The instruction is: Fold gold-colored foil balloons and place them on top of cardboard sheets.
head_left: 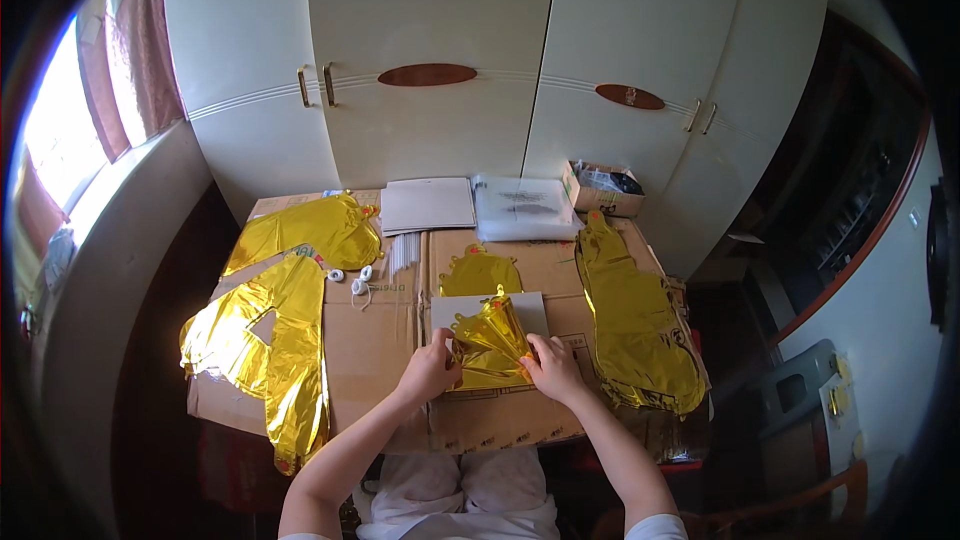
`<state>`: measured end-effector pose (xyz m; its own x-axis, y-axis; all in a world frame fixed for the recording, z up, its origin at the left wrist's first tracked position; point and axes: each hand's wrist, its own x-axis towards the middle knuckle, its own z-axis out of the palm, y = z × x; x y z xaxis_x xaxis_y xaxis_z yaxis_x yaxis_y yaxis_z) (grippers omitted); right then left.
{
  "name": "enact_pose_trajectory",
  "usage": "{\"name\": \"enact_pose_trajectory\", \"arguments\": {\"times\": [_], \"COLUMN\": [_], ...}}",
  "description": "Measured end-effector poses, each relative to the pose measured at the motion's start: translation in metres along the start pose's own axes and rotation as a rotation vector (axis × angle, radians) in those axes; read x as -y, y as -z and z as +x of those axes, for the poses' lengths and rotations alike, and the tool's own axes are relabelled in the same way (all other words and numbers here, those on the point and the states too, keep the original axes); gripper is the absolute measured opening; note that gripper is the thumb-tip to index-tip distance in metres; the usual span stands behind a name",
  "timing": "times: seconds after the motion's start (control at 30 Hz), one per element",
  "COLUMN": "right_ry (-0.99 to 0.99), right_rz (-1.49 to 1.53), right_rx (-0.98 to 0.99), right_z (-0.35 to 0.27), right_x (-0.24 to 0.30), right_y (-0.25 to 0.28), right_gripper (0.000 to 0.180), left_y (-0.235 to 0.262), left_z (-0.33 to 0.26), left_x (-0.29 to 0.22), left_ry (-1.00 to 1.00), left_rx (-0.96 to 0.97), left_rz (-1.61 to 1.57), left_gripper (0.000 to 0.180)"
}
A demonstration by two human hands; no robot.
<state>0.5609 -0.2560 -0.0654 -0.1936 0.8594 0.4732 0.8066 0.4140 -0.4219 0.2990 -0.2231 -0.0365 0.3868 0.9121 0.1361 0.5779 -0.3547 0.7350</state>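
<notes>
Each grip is closed on the same thing: the left hand pinches the near-left edge of a gold foil piece, and the right hand pinches its right edge, though the fingertips are partly hidden by the foil. Held at both sides, the foil piece lies directly between the two hands, slightly beyond them on the far side, over a white sheet near the front middle of the cardboard-covered tabletop. Its raised fold slants from a narrow tip at the far end down toward the right hand, so that hand is nearer the gathered ridge, while the flatter part fans out toward the left. Its overall long axis is hard to tell, bunched up as it is.

It looks thin, shiny and crumpled, with bright streaks along sharp creases, small tabs along the upper-left edge and a reddish spot near the tip. Just beyond the white sheet shows another flat gold portion; whether it joins the held piece cannot be told. Well to the left lie two larger gold foil shapes, one farther off and one nearer, and to the right a long one.
</notes>
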Motion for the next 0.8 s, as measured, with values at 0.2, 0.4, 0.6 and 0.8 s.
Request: {"name": "enact_pose_trajectory", "arguments": {"times": [0.2, 0.4, 0.6, 0.8], "right_ry": [-0.025, 0.001, -0.025, 0.06], "right_rz": [-0.022, -0.053, -0.017, -0.027], "right_rx": [-0.006, -0.007, 0.071, 0.054], "right_z": [0.0, -0.001, 0.003, 0.004], "right_x": [0.004, 0.002, 0.007, 0.005], "right_y": [0.0, -0.002, 0.003, 0.004], "right_gripper": [0.046, 0.055, 0.076, 0.079], "left_y": [-0.006, -0.008, -0.008, -0.027], "left_z": [-0.001, -0.002, -0.008, -0.043], "left_x": [-0.004, -0.01, -0.019, -0.062], "left_ry": [-0.001, -0.005, -0.024, -0.383], "left_rx": [-0.027, -0.025, -0.13, -0.175], "left_rz": [0.088, 0.143, 0.46, 0.502], "left_gripper": [0.051, 0.045, 0.039, 0.045]}}
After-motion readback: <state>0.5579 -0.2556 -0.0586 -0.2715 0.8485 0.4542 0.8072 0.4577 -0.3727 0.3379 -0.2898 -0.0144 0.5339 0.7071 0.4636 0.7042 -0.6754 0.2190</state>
